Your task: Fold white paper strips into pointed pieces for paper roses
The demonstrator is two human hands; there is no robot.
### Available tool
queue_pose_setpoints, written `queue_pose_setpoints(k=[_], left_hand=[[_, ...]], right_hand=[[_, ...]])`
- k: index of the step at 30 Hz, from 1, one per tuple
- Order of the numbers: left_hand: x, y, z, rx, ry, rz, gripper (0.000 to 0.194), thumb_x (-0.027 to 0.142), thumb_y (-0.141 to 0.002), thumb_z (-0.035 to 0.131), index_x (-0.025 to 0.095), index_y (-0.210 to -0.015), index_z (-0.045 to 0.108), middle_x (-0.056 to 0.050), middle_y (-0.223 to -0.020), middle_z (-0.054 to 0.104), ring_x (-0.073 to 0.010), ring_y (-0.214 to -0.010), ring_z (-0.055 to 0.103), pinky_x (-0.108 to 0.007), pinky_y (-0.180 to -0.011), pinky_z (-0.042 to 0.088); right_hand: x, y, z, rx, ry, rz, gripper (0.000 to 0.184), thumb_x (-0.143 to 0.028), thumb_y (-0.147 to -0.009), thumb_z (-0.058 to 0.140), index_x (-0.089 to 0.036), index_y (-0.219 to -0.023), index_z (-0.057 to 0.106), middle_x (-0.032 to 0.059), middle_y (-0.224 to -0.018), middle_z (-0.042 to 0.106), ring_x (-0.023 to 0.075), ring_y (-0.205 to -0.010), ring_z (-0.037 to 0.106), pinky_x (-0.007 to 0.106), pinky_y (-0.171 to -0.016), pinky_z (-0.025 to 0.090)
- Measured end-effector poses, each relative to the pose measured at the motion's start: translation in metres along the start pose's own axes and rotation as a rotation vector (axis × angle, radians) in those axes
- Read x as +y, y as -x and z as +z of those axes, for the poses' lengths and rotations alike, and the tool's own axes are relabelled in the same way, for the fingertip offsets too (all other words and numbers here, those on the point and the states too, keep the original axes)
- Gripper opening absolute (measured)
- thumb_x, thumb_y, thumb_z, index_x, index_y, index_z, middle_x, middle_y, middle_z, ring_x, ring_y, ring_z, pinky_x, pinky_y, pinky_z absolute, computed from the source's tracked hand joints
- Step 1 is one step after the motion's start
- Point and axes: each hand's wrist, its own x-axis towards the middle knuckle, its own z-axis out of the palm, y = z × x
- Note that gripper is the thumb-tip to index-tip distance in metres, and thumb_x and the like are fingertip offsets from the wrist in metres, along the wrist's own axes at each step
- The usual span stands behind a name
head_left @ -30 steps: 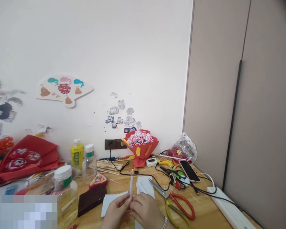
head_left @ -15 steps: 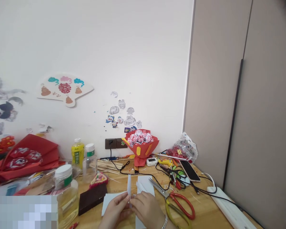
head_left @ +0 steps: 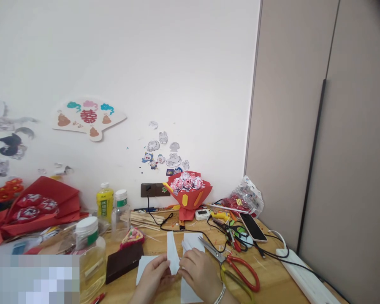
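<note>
Between my two hands stands a narrow strip of white paper (head_left: 172,253), its broad face turned toward me. My left hand (head_left: 154,273) pinches its left edge between thumb and fingers. On the other side, the fingers of my right hand (head_left: 199,270) close on its lower right edge. Beneath the right hand lies a sheet of white paper (head_left: 192,291), and another white sheet (head_left: 143,267) is partly under the left hand. Just right of my right hand rest large scissors (head_left: 243,270) with red and yellow handles, blades apart.
A dark brown box (head_left: 124,262) and a jar of yellowish liquid (head_left: 91,270) stand at left. Behind are a red-wrapped bouquet (head_left: 190,196), wooden sticks (head_left: 145,220) and black cables. A phone (head_left: 253,226) and a white power strip (head_left: 304,274) lie at right.
The paper strip has turned from nearly edge-on to show its broad face. My hands have moved slightly apart around it, and the whole view has shifted a little.
</note>
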Motion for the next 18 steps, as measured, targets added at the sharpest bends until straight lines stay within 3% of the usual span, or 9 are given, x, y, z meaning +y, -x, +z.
queue_pose_setpoints(k=[4,11,18], left_hand=[[-0.003,-0.005,-0.004,-0.067,-0.014,0.002,0.018,0.028,-0.053,0.061,0.018,-0.068,0.064,0.002,-0.054,0.060,-0.0149,-0.052,0.054,-0.027,-0.053,0.046],[0.002,-0.003,-0.003,-0.160,0.019,0.007,0.027,0.030,-0.049,0.067,0.017,-0.072,0.065,-0.002,-0.067,0.066,-0.0170,-0.062,0.055,-0.027,-0.055,0.045],[0.006,0.000,0.001,-0.200,-0.006,-0.010,0.037,0.035,-0.041,0.073,0.017,-0.072,0.067,-0.002,-0.069,0.068,-0.0201,-0.069,0.059,-0.027,-0.060,0.045]], right_hand=[[0.000,-0.003,-0.002,-0.032,-0.220,0.185,0.008,-0.018,-0.069,0.059,-0.020,-0.074,0.053,-0.0019,-0.079,0.054,0.0122,-0.076,0.048,0.021,-0.065,0.034],[0.006,-0.004,0.008,-0.093,-0.537,0.526,0.016,-0.013,-0.062,0.059,-0.020,-0.073,0.050,-0.0050,-0.069,0.054,0.0092,-0.059,0.050,0.018,-0.054,0.035],[0.011,-0.001,0.020,-0.018,-0.767,0.643,0.031,-0.012,-0.058,0.058,-0.020,-0.083,0.044,-0.0051,-0.068,0.051,0.0099,-0.058,0.050,0.019,-0.053,0.036]])
